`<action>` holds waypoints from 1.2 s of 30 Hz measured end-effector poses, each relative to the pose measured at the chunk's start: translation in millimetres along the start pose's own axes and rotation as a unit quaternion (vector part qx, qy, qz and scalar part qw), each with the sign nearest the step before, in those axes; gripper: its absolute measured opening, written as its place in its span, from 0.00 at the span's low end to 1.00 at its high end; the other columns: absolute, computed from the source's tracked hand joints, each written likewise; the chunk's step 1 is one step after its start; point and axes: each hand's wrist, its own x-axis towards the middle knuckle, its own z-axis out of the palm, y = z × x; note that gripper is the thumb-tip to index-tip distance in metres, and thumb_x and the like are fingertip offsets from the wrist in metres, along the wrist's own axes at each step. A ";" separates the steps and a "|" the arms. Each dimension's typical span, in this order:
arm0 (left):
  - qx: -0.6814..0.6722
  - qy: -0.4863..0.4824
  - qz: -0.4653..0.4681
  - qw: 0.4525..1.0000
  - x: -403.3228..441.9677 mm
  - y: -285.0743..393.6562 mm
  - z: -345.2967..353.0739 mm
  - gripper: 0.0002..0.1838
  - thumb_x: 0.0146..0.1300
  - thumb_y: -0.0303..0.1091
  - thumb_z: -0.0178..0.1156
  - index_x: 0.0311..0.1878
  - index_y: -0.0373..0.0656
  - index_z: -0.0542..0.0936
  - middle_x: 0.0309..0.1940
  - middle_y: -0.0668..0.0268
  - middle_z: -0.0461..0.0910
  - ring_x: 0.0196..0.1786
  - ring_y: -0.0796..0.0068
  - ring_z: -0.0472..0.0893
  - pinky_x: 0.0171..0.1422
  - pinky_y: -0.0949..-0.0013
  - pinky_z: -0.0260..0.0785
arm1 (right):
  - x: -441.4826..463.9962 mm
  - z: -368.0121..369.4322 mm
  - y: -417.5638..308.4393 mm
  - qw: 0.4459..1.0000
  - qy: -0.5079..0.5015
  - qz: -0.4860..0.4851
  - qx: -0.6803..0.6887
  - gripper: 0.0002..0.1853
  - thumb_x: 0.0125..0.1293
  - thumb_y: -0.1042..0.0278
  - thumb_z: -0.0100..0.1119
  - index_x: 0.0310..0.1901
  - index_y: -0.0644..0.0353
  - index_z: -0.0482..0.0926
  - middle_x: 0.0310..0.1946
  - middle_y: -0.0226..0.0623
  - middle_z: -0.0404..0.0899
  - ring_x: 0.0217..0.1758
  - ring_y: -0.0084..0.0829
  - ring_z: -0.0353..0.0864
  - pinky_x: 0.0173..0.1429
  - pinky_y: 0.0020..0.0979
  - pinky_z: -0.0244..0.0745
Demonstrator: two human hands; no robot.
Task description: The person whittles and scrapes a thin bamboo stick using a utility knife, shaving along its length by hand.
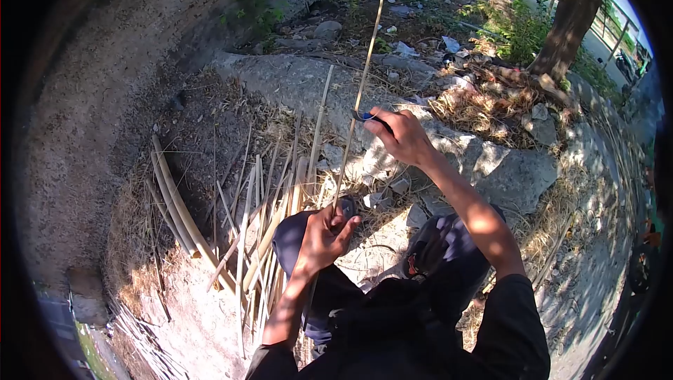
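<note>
A long, thin bamboo strip (pixel 369 50) slants up and away from my lap toward the back. My left hand (pixel 326 236) is closed around its lower part, close to my left knee. A small dark-grey object (pixel 348 206) shows beside those fingers; I cannot make out what it is. Farther up the strip, my right hand (pixel 403 136) grips a knife (pixel 366 116) with some blue on it. The knife's dark blade meets the strip, and most of the handle is hidden in my fist.
Several split bamboo strips (pixel 256 233) lie in a pile to my left, beside thicker curved pieces (pixel 182 198). A rough wall (pixel 91 134) rises on the left. Ahead are a stone ledge (pixel 280 78), broken rocks (pixel 515 173), dry grass and litter. A tree trunk (pixel 575 15) stands at the far right.
</note>
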 end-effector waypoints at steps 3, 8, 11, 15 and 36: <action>-0.027 -0.014 -0.009 0.999 -16.2 0.1 1.7 0.24 0.71 0.34 0.72 0.30 0.46 0.63 0.19 0.78 0.62 0.26 0.89 0.58 0.26 0.73 0.53 | 2.0 -9.6 0.4 1.000 -0.004 0.026 0.004 0.20 0.79 0.51 0.56 0.47 0.62 0.83 0.26 0.51 0.84 0.29 0.54 0.85 0.35 0.47 0.77; 0.030 -0.020 -0.042 0.998 -55.4 16.7 -6.4 0.22 0.71 0.35 0.73 0.29 0.43 0.67 0.19 0.77 0.63 0.26 0.87 0.59 0.26 0.71 0.53 | 8.9 -29.0 8.6 0.997 -0.015 0.080 0.010 0.22 0.81 0.48 0.53 0.44 0.62 0.82 0.20 0.48 0.77 0.23 0.51 0.79 0.34 0.48 0.70; 0.076 -0.003 -0.057 0.995 -73.7 12.6 -8.4 0.26 0.68 0.27 0.74 0.25 0.45 0.63 0.20 0.78 0.60 0.27 0.88 0.57 0.27 0.72 0.47 | 10.5 -28.4 16.2 0.998 0.027 0.048 0.007 0.22 0.82 0.48 0.53 0.43 0.62 0.82 0.20 0.47 0.76 0.23 0.50 0.77 0.34 0.47 0.70; 0.078 0.004 -0.006 0.997 -96.4 1.6 -11.1 0.26 0.67 0.27 0.74 0.25 0.44 0.63 0.19 0.77 0.60 0.27 0.88 0.56 0.26 0.70 0.47 | 12.1 -21.3 34.5 0.991 0.125 0.003 -0.037 0.26 0.82 0.44 0.51 0.44 0.65 0.82 0.23 0.42 0.77 0.25 0.38 0.73 0.37 0.43 0.68; -0.418 0.137 -0.116 0.890 17.4 2.6 -120.8 0.25 0.85 0.59 0.44 0.29 0.58 0.62 0.15 0.78 0.49 0.11 0.83 0.48 0.15 0.72 0.38 | -2.3 -60.9 97.6 0.831 0.056 0.300 0.466 0.27 0.82 0.38 0.51 0.52 0.58 0.80 0.24 0.17 0.62 0.20 0.12 0.55 0.26 0.23 0.50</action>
